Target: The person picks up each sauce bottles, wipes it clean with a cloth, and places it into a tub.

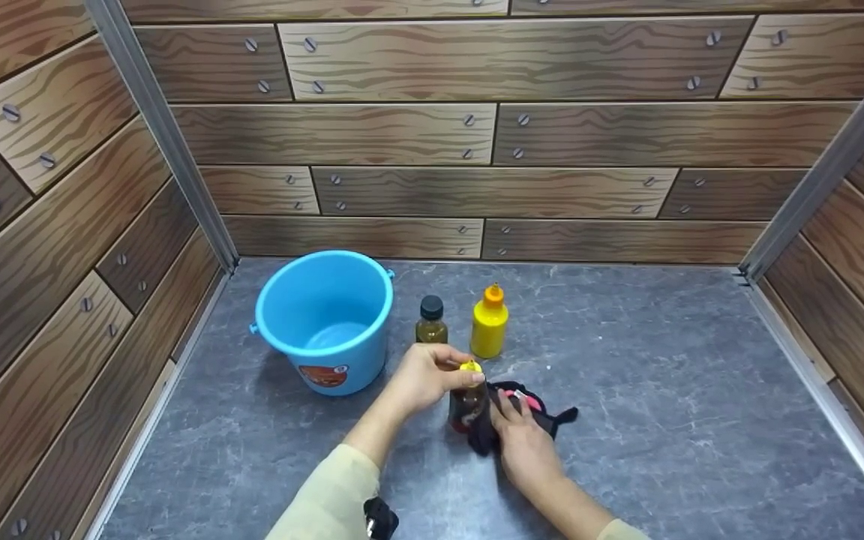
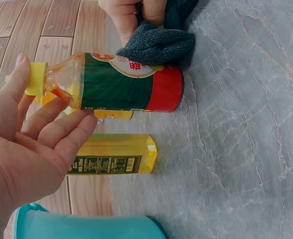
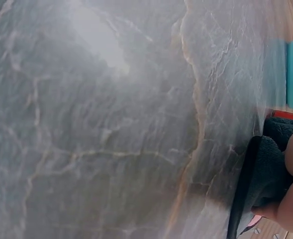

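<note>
A small bottle [image 1: 467, 405] with a yellow cap [image 1: 470, 366] and a green and red label [image 2: 126, 82] stands on the grey marbled counter [image 1: 664, 390]. My left hand [image 1: 456, 373] holds it at the top, thumb on the cap [image 2: 36, 78] and fingers under the neck. My right hand [image 1: 513, 417] grips a dark grey cloth [image 1: 533, 411] and presses it against the bottle's side. In the left wrist view the cloth [image 2: 156, 45] lies on the label's upper edge. The right wrist view shows only the cloth [image 3: 265, 179] and a bit of my hand.
A blue bucket [image 1: 327, 315] stands at the back left, close to the wood-pattern wall. Behind the held bottle stand a dark-capped bottle of yellowish liquid [image 1: 430, 321] and a yellow squeeze bottle [image 1: 489, 322]. Wood-pattern walls enclose three sides of the counter.
</note>
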A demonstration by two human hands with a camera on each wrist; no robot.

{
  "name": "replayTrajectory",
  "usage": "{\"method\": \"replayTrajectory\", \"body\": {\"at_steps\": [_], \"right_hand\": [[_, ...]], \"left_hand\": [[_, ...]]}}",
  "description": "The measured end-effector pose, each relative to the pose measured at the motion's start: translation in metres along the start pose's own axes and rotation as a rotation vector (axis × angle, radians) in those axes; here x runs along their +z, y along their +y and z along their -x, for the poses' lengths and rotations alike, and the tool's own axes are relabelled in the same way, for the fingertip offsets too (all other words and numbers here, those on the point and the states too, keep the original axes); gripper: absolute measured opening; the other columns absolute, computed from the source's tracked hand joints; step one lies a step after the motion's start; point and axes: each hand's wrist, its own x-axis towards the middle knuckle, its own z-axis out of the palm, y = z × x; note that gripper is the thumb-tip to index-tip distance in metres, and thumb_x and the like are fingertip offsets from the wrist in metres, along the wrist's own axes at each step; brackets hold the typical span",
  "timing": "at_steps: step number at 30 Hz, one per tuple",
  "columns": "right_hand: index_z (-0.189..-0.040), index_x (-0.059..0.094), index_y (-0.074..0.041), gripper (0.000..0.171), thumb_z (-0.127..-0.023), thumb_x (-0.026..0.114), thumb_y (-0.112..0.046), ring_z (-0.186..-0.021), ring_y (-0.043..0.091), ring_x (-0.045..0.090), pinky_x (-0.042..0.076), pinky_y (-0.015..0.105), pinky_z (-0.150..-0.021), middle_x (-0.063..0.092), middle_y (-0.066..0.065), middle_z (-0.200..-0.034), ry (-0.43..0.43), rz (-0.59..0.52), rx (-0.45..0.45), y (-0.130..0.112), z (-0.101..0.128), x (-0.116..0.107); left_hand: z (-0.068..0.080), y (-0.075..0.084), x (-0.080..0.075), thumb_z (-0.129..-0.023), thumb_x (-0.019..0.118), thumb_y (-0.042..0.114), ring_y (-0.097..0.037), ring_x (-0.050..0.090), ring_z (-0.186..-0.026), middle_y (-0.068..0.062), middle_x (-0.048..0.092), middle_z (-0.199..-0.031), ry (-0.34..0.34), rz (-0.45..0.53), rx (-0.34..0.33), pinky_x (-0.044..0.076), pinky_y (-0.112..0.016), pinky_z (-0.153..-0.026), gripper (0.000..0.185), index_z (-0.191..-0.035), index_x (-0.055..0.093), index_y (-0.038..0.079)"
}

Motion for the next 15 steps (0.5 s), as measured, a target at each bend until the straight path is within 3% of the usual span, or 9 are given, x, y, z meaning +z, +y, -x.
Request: {"method": "replayTrajectory", "body": {"at_steps": [6,15], "right_hand": [[-0.141,0.069,-0.007,0.049,-0.095,0.058,0.006,-0.134,0.059,0.052,0.056,0.063,-0.093,0.058,0.023,-0.15,-0.09,0.008,0.026,-0.003,-0.0026,-0.0061],[-0.136,0.073,-0.008,0.047,-0.093,0.06,0.007,-0.134,0.06,0.051,0.059,0.06,-0.088,0.06,0.021,-0.148,-0.112,0.052,0.017,-0.0032,-0.0028,-0.0092]], "left_hand": [[0.0004,0.0015,0.0003,-0.087,0.091,0.019,-0.018,0.075,-0.092,-0.006,0.08,-0.1,0.004,-0.001,-0.006,0.061,-0.036,-0.086,0.028,-0.111,0.082,0.005],[-0.0001,0.0004,0.0012,-0.089,0.089,0.019,-0.018,0.076,-0.094,-0.006,0.08,-0.101,-0.005,0.004,-0.008,0.061,-0.037,-0.087,0.028,-0.112,0.081,0.005]]}}
